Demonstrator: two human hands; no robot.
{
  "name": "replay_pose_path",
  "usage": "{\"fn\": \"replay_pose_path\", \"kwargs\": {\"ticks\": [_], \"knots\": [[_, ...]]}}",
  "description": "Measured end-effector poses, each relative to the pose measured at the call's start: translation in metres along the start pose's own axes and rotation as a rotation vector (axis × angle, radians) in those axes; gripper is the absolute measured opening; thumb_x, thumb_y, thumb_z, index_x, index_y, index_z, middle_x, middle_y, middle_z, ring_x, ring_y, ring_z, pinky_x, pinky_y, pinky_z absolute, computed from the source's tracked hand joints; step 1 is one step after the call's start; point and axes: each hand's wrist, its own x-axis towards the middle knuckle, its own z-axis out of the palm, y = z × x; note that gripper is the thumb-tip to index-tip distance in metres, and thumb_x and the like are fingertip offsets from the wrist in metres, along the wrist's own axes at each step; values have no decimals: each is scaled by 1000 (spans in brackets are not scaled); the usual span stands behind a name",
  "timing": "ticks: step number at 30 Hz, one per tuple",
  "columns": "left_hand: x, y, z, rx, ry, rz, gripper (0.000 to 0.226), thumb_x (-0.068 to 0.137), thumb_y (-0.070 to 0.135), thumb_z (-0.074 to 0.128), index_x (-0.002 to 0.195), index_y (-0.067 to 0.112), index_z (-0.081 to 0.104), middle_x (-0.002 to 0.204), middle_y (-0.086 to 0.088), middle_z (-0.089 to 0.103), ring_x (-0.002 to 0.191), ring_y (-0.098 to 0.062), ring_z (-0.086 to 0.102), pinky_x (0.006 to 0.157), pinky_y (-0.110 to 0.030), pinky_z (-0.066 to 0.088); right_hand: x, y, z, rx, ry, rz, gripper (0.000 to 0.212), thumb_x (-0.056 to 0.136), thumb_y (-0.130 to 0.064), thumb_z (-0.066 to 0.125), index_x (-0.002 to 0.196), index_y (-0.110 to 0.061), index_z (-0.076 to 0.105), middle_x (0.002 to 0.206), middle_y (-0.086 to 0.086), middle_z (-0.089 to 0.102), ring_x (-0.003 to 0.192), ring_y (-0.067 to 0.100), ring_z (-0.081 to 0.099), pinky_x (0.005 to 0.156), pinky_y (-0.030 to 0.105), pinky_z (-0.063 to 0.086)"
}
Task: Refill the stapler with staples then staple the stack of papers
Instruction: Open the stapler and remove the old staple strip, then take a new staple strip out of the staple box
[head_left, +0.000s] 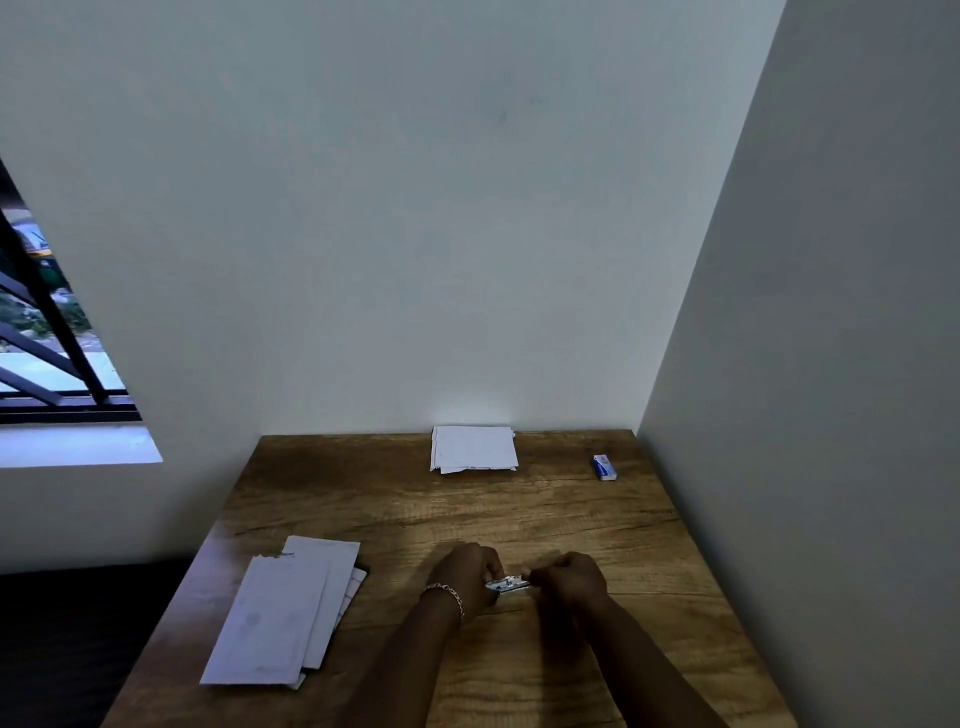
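Note:
A small metal stapler (508, 585) sits low over the wooden table (519, 509), held between both hands. My left hand (467, 574), with a chain bracelet on the wrist, grips its left end. My right hand (569, 579) pinches its right end; whether it holds staples is hidden by the fingers. A stack of white papers (474, 449) lies at the table's far edge against the wall. A small blue and white staple box (605, 466) rests at the far right.
More folded white sheets (288, 613) lie overlapped at the table's near left edge. Walls close the table at the back and right (805, 415). A barred window (47, 322) is at the left.

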Motion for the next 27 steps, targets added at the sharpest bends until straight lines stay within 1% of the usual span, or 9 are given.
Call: {"fn": "replay_pose_path", "kwargs": {"ticks": [2, 7, 9, 11, 15, 17, 19, 22, 27], "knots": [[0, -3, 0, 53, 7, -20, 22, 68, 10, 70, 87, 22, 71, 97, -1, 71, 90, -19, 66, 76, -31, 56, -1, 1, 3, -74, -12, -19, 30, 68, -23, 82, 90, -7, 70, 89, 7, 71, 85, 19, 67, 71, 27, 50], [0, -6, 6, 101, -4, -8, 20, 71, 9, 69, 88, 20, 71, 99, -3, 71, 94, -19, 65, 79, -31, 54, 2, 4, 3, -143, -37, -29, 15, 68, -25, 83, 70, -15, 72, 65, -4, 68, 61, 5, 63, 53, 18, 44], [2, -8, 8, 88, 4, -23, 22, 71, 9, 70, 90, 19, 71, 101, -2, 70, 94, -19, 65, 80, -29, 53, 6, 6, 3, -141, -42, -31, 14, 70, -27, 82, 67, -17, 72, 66, -5, 69, 64, 7, 64, 60, 20, 49], [6, -10, 8, 107, -29, -27, 24, 70, 10, 70, 92, 20, 72, 100, -2, 72, 96, -17, 65, 82, -28, 52, 12, 8, 3, -143, -39, -41, 18, 73, -32, 79, 76, -14, 75, 77, -1, 72, 77, 12, 65, 70, 22, 47], [22, -8, 1, 249, -100, -49, 39, 63, 21, 75, 100, 26, 61, 109, 3, 64, 110, -17, 49, 99, -35, 36, 25, 2, -3, -143, -4, -30, 29, 81, -37, 69, 85, -9, 76, 88, 8, 75, 87, 21, 68, 75, 25, 46], [31, 2, 2, 148, -112, -67, 43, 61, 22, 78, 99, 23, 58, 111, -3, 62, 110, -21, 50, 96, -36, 41, 34, -3, -8, -121, 1, -17, 25, 83, -32, 67, 83, -8, 75, 86, 10, 74, 83, 23, 68, 76, 28, 49], [44, 17, 2, -53, -49, -104, 26, 67, 26, 77, 85, 21, 59, 103, -7, 66, 99, -21, 58, 87, -30, 47, 45, -9, -17, -91, 1, 12, 21, 85, -27, 64, 81, -9, 73, 88, 11, 74, 82, 25, 67, 77, 32, 51], [68, 40, 4, -384, -2, -122, 25, 83, 24, 68, 64, 18, 53, 70, -3, 58, 68, -11, 51, 68, -24, 37, 66, -17, -35, -5, 20, 46, 20, 85, -24, 62, 84, -7, 73, 91, 16, 73, 88, 30, 68, 84, 40, 53], [110, 71, 13, -759, 28, -217, 19, 89, 18, 60, 72, 10, 61, 75, -9, 56, 77, -19, 52, 71, -27, 39, 100, -23, -67, 30, 76, 69, 21, 89, -24, 56, 85, -8, 69, 91, 13, 70, 89, 30, 66, 89, 46, 54]]}}
